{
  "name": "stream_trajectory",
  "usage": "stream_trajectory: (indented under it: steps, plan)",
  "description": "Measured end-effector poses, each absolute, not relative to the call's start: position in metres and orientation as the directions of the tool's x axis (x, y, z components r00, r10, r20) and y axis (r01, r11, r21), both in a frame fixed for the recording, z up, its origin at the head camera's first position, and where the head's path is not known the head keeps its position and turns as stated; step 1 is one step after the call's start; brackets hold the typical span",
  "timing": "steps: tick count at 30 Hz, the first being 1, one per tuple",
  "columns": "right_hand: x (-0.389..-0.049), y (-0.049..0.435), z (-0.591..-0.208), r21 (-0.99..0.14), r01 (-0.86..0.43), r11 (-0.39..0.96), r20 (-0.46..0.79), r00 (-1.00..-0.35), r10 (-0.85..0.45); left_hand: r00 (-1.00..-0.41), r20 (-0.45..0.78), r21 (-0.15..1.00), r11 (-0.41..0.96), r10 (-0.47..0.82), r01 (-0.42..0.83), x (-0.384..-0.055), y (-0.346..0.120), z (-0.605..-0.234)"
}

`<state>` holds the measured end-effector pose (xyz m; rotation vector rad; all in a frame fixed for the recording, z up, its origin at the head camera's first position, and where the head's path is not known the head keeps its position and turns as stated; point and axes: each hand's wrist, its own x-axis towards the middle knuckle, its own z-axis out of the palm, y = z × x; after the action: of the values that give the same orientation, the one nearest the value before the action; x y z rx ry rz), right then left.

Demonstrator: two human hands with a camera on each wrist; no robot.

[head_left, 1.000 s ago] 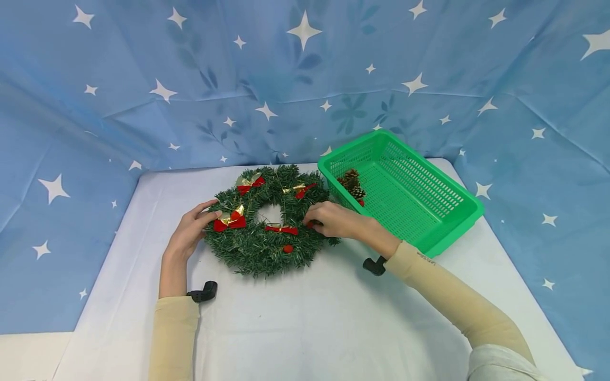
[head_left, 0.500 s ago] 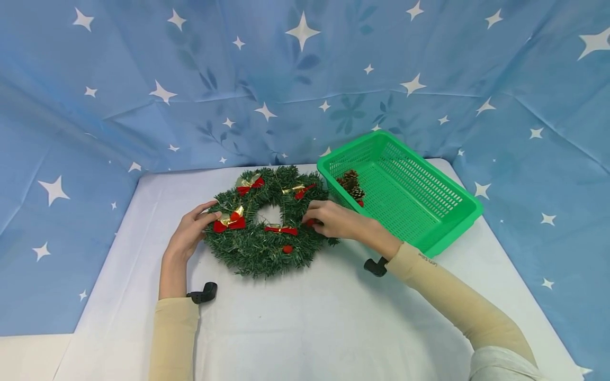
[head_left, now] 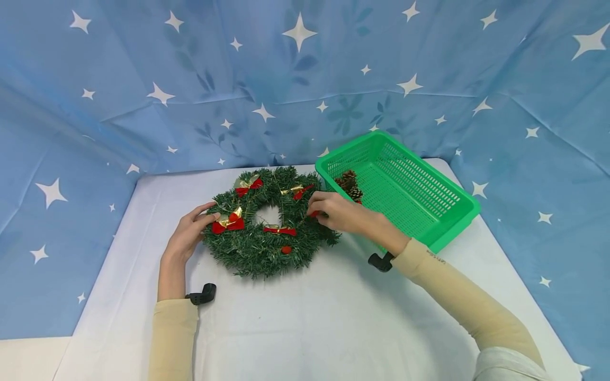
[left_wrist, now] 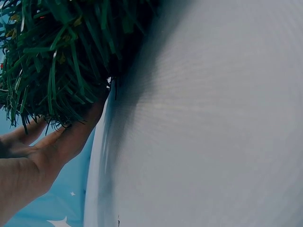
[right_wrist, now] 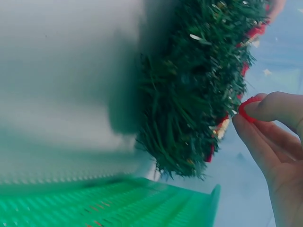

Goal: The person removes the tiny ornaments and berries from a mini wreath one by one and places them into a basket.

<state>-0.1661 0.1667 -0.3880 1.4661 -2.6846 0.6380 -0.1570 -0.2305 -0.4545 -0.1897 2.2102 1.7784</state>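
A green Christmas wreath [head_left: 259,259] with red-and-gold bows lies on the white table. A small red ball [head_left: 286,250] sits on its front part and another on the left bow [head_left: 229,225]. My left hand [head_left: 186,233] holds the wreath's left edge, thumb on top and fingers around the outer side; in the left wrist view some fingers are hidden behind the greenery. My right hand [head_left: 335,211] is over the wreath's right side. In the right wrist view it pinches a small red ball [right_wrist: 247,109] between thumb and fingers, just off the branches.
A green plastic basket [head_left: 405,193] stands at the right, close beside the wreath. Pine cones [head_left: 351,185] with red bits lie in its left corner. A blue curtain with white stars [head_left: 267,69] hangs behind the table.
My right hand has lifted slightly up and away from the wreath's right side, with the small red ball in its fingers. The left hand stays at the wreath's left edge.
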Motion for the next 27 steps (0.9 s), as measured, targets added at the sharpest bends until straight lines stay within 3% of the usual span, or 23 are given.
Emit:
stream_trajectory:
  steps: [21,27]
  plan:
    - [-0.173,0.197,-0.36,-0.324,-0.795,0.513,0.276,-0.598,-0.753,-0.945,-0.318,0.928,0.231,0.078,-0.294,-0.156,-0.232,-0.454]
    - [-0.173,0.207,-0.352,-0.329,-0.749,0.575,0.243,-0.656,-0.715,-0.945,-0.317,0.928,0.231,0.082,-0.292,-0.157,-0.231,-0.455]
